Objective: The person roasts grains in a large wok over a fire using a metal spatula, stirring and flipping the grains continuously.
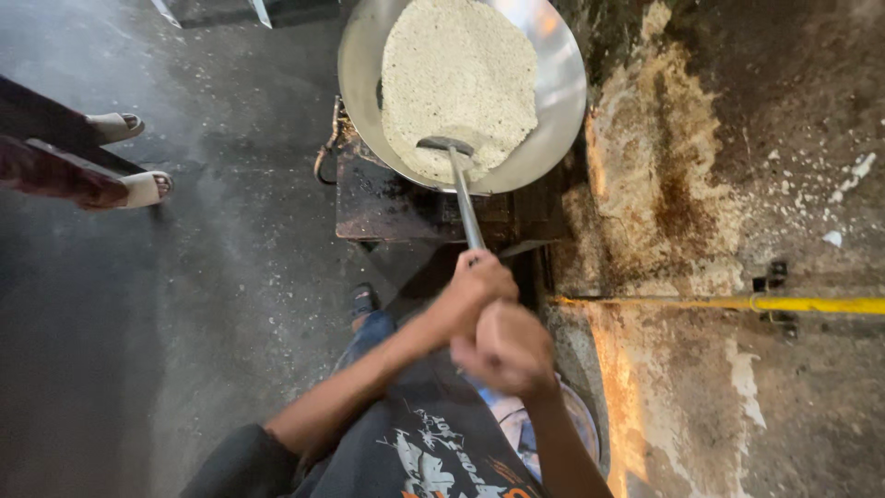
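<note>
A large metal wok (562,92) sits on a dark, sooty stove (387,203) at the top of the head view, holding a mound of pale coarse grain (461,74). A long metal spatula (461,184) reaches into the grain, its blade at the mound's near edge. My left hand (475,286) is closed around the handle higher up. My right hand (505,349) grips the handle's end just below it. Both forearms come up from the bottom of the frame.
Another person's feet in pale sandals (129,157) stand at the left on the dark floor. A stained, scorched wall (701,184) rises on the right, crossed by a yellow pipe (737,302). My own sandalled foot (362,300) shows below the stove.
</note>
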